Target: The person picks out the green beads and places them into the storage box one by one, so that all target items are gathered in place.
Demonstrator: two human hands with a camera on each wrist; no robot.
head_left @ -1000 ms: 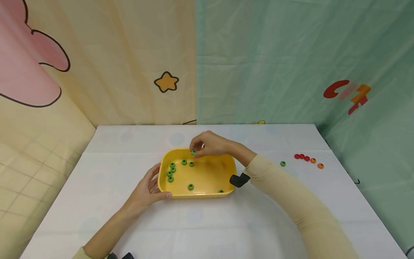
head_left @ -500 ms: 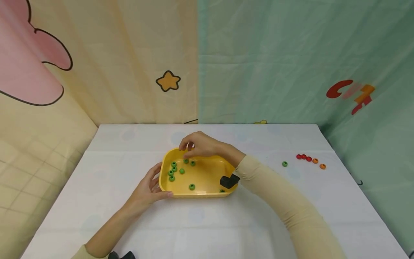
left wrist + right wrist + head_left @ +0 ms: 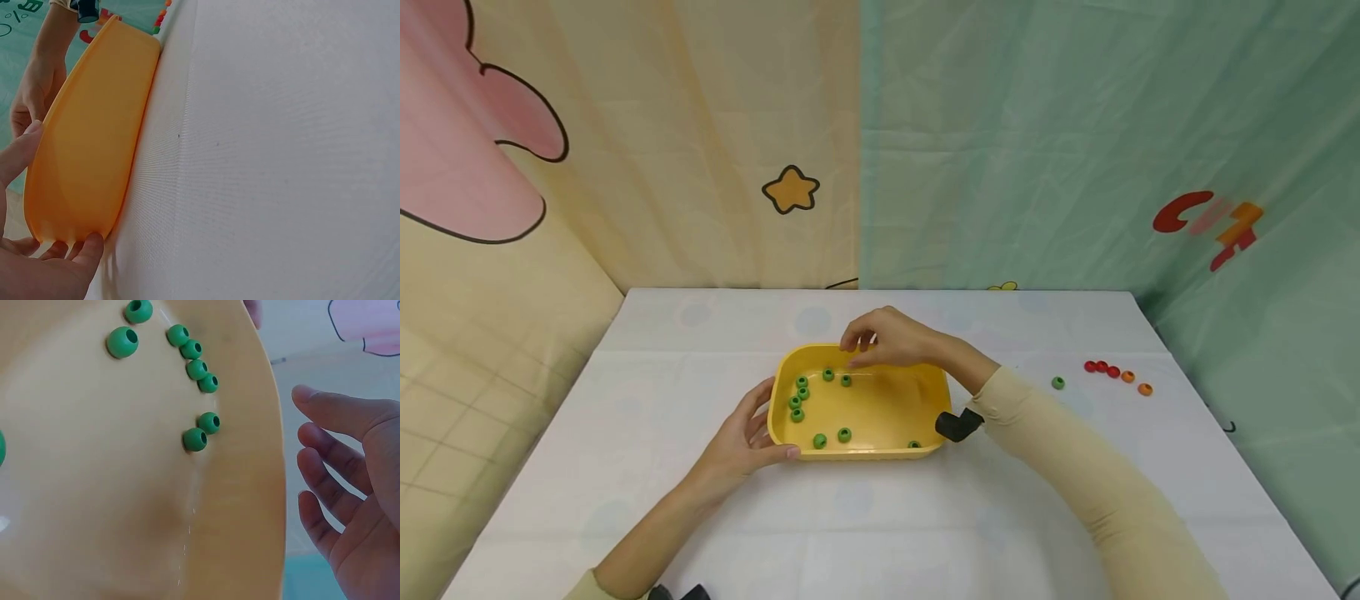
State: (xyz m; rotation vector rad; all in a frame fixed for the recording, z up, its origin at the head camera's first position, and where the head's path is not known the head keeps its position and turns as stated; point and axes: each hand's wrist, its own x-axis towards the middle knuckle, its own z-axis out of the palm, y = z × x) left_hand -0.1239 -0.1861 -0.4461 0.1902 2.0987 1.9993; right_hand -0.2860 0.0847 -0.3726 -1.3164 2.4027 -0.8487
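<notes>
the yellow tray (image 3: 880, 412) sits mid-bench, now holding nine green beads (image 3: 820, 440), one more than a second ago. the right hand (image 3: 891, 337), its grip loose and empty, has released its bead. the left hand (image 3: 741, 437) still grips the tray's near-left corner. on the white bench (image 3: 625, 467) lie one green bead (image 3: 1057, 382), three red (image 3: 1101, 367), two orange (image 3: 1136, 382).

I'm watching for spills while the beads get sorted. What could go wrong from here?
The green beads are round and lie loose in the shallow tray; a nudge from the left hand gripping its edge could roll them about. The right hand hovers open over the far rim and could knock it. One green bead sits loose on the table and may roll away.
</notes>
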